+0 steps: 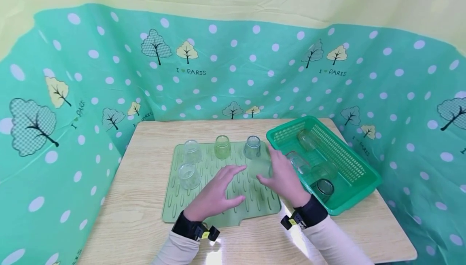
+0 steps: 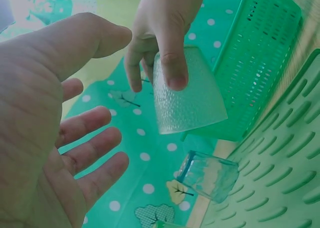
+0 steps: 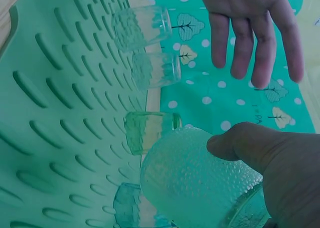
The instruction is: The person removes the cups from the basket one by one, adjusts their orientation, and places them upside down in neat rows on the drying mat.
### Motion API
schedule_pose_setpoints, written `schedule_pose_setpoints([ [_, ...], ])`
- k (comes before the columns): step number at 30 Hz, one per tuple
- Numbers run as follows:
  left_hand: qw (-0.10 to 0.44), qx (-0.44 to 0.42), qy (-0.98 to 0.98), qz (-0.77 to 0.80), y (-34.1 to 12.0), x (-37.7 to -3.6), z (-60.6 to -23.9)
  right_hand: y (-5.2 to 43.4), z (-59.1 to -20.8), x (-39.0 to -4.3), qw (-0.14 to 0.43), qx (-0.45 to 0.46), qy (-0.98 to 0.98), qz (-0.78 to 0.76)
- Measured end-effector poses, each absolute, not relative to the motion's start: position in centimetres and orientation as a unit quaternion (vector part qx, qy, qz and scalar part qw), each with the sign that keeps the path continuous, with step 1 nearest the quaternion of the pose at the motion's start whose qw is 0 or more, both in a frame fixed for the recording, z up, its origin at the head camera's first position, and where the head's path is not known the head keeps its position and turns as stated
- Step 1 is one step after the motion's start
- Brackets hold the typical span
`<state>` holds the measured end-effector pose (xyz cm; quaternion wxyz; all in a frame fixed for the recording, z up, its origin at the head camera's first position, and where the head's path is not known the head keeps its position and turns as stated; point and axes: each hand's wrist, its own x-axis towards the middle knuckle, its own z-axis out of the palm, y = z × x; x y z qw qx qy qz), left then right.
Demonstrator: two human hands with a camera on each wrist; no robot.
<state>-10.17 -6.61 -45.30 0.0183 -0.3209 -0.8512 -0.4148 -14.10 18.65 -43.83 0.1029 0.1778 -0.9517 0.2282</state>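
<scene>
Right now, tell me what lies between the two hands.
Head view: only bare ribbed mat between the left hand and the right hand, which grips a glass.

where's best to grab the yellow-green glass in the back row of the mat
The yellow-green glass stands upside down on the mat, base up. Come from above and close fingers round its side wall near the base, probably front and back: the clear glass and bluish glass stand on either side. The right hand holds a dimpled glass; the left hand is free.

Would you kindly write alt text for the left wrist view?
A right hand holds a dimpled clear glass upside down above a green ridged mat. An open left hand fills the foreground, with a green basket behind.
</scene>
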Motion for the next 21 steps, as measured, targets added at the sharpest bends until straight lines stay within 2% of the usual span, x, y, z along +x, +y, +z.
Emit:
schedule_pose_setpoints([
  [21,0.056,-0.297,-0.881,-0.363,-5.0,-11.3,-46.6,14.9,-44.9,-13.5,0.100,0.220,-0.939,0.245],
])
